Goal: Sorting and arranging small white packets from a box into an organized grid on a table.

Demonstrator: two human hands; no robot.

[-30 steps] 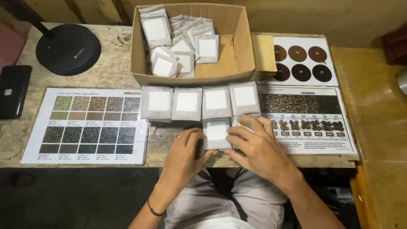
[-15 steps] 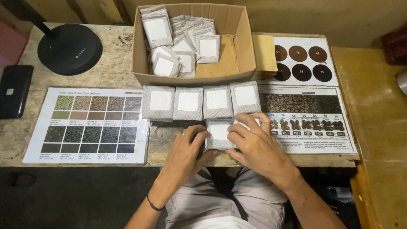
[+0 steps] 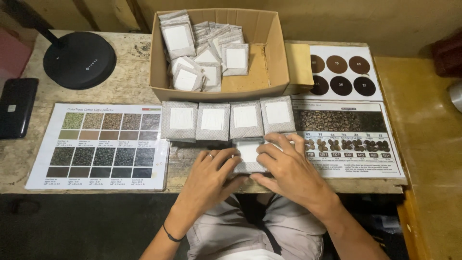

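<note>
- A small grey pouch (image 3: 249,155) with a white label is pinched from both sides, flat on the wooden table (image 3: 139,50) near its front edge, just below the row of four pouches (image 3: 228,120).
- The left hand (image 3: 210,177) is closed loosely round the pouch's left edge, fingers curled onto it; a ring can be seen on one finger and a dark band on the wrist.
- The right hand (image 3: 285,168) is laid over the pouch's right edge, with the fingertips on top and the thumb tucked under the lower corner.
- Compared with half a second ago, pretty much nothing has shifted: the pouch is kept in the same spot, and both hands are only drawn in a touch tighter around it.
- The row of four is left untouched since a second back.
- Behind it, more pouches are piled in the cardboard box (image 3: 276,53).
- A colour chart (image 3: 101,144) is spread on the left, a bean chart (image 3: 351,139) on the right.
</note>
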